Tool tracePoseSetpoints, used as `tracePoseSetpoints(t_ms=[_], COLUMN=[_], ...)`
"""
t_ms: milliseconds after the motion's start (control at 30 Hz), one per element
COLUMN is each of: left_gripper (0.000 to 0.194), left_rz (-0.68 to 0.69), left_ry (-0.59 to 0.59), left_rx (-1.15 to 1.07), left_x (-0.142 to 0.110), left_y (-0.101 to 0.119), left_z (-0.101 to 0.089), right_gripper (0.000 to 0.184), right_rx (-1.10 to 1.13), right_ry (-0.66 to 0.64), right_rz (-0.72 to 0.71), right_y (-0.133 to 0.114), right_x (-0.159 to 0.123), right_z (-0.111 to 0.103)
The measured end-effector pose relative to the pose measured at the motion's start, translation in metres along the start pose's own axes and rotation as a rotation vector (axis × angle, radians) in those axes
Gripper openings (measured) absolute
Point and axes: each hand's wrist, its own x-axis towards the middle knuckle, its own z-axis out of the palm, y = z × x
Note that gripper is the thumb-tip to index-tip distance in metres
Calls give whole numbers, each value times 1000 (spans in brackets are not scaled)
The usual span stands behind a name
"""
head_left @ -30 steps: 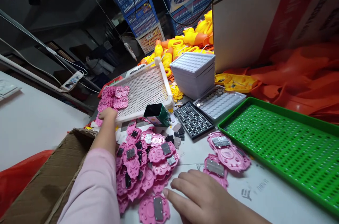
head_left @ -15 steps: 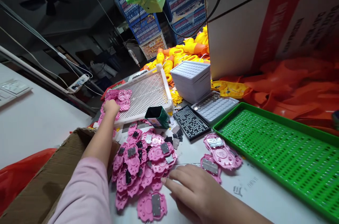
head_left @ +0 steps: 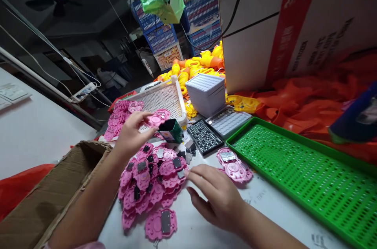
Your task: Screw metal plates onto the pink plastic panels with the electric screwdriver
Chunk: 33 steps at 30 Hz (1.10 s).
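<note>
My left hand is closed on a pink plastic casing, pinched between thumb and fingers above the dark green container. Below it lies a heap of pink casings, many with a grey or black rectangular piece on them. My right hand is at the heap's right edge, its fingers and thumb apart; no held thing shows. One casing with a grey plate lies in front of the heap. To the right of my right hand's fingers are further pink casings.
Pink casings are stacked by the white perforated basket. A black tray of small round parts, a pale tray and a long green tray stand right. An open cardboard box is at left.
My left hand has come back from the stack at the white basket, towards me and right, with a pink casing in it. My right hand has risen slightly along the heap's edge.
</note>
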Motion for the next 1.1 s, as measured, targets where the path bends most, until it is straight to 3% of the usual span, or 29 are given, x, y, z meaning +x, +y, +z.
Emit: tracePoseSetpoints(t_ms=[100, 167, 300, 433, 567, 667, 800, 900, 1000, 1100], left_gripper=[31, 33, 37, 32, 48, 61, 46, 39, 53, 62], left_rz=[12, -42, -193, -402, -705, -777, -926, -1024, -1014, -987], left_ry=[-42, -74, -83, 5, 83, 54, 80, -64, -277, -378], left_rx=[-158, -244, -402, -680, -1122, -1470, -1756, -1899, -2029, -2095], left_x=[-40, -67, -115, -142, -146, -142, -141, -141, -139, -143], left_y=[24, 36, 45, 43, 45, 48, 47, 46, 44, 39], left_z=[10, 19, 36, 53, 63, 65, 69, 78, 86, 86], right_gripper=[32, 38, 65, 59, 49, 35, 25, 29, 32, 44], right_rx=[-18, -39, 26, 189, 222, 286, 335, 362, 357, 295], right_ry=[115, 125, -46, -185, -164, -182, -265, -333, -417, -542], right_rz=[156, 245, 282, 251, 291, 257, 214, 192, 145, 117], right_y=[0, 1, 7, 11, 11, 11, 11, 9, 8, 7], right_x=[0, -1, -5, -11, -12, -10, -11, -13, -11, -7], right_z=[-1, -2, -1, 4, 5, 4, 6, 8, 8, 8])
